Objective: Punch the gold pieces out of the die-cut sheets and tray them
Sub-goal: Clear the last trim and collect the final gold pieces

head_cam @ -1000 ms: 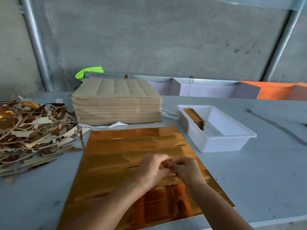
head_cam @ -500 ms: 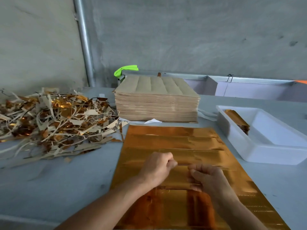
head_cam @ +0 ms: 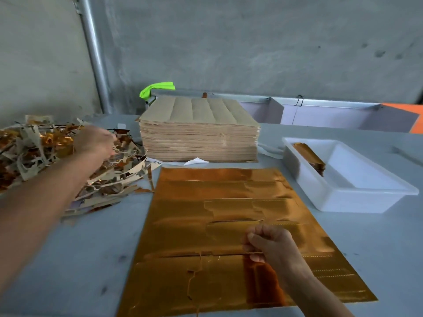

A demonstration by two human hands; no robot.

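1. One gold die-cut sheet (head_cam: 219, 216) lies flat on the grey counter (head_cam: 96, 259), straight in front of the person, with several cut lines and lifted edges showing across its foil face.
2. One tall stack of brown sheets (head_cam: 199, 133) stands on the counter just behind the gold sheet, backs upward.
3. One white tray (head_cam: 357, 197) sits to the right of the gold sheet, near but apart from it; one short pile of gold pieces (head_cam: 309, 156) leans in its far left corner.
4. One heap of scrap strips (head_cam: 45, 156), gold and brown mixed, covers the counter to the left of the sheet.
5. Two hands are in view. The left hand (head_cam: 96, 140) is stretched out over the scrap heap and is blurred, so I cannot tell whether its fingers grasp anything or hang released.
6. The right hand (head_cam: 270, 245) rests on the near right part of the gold sheet, its fingers curled and pinching a thin edge of the foil at a cut line.
7. Half a second ago both hands were close together at the middle of the sheet; the left hand has since gone out to the scrap heap, while the right hand has stayed on the sheet.
8. One bright green object (head_cam: 155, 89) lies behind the stack.
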